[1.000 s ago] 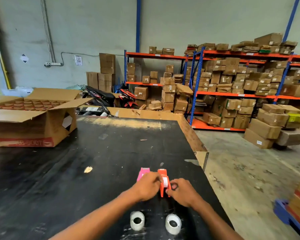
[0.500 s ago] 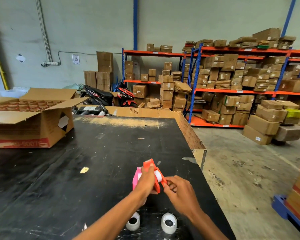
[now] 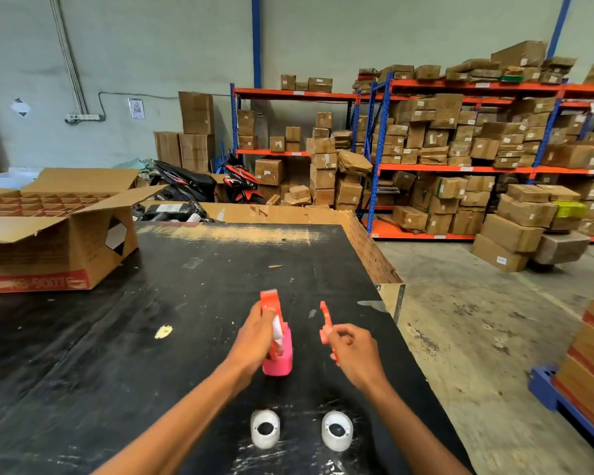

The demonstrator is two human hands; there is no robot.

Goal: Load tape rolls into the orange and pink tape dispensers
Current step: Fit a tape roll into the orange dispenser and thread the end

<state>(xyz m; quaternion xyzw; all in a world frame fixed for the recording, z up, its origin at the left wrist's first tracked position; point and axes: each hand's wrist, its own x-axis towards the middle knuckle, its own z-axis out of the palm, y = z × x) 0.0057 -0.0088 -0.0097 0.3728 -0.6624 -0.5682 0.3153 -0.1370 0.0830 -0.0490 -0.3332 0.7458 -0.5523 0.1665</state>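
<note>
My left hand (image 3: 254,341) grips the orange tape dispenser (image 3: 271,305), lifted above the black table (image 3: 151,337); a white core shows at its side. My right hand (image 3: 352,351) holds a separate flat orange piece of the dispenser (image 3: 325,320), apart from the main body. The pink tape dispenser (image 3: 279,361) stands on the table just below and behind my left hand, partly hidden by it. Two white tape rolls lie flat near the table's front edge, one to the left (image 3: 264,428) and one to the right (image 3: 337,430).
An open cardboard box with dividers (image 3: 59,241) sits at the table's back left. A yellowish scrap (image 3: 163,331) lies left of my hands. The table's right edge (image 3: 395,303) drops to concrete floor. Shelves of boxes (image 3: 460,159) stand beyond.
The orange dispenser has come apart: my right hand pulled a flat orange piece off to the right while my left hand kept the main body raised.
</note>
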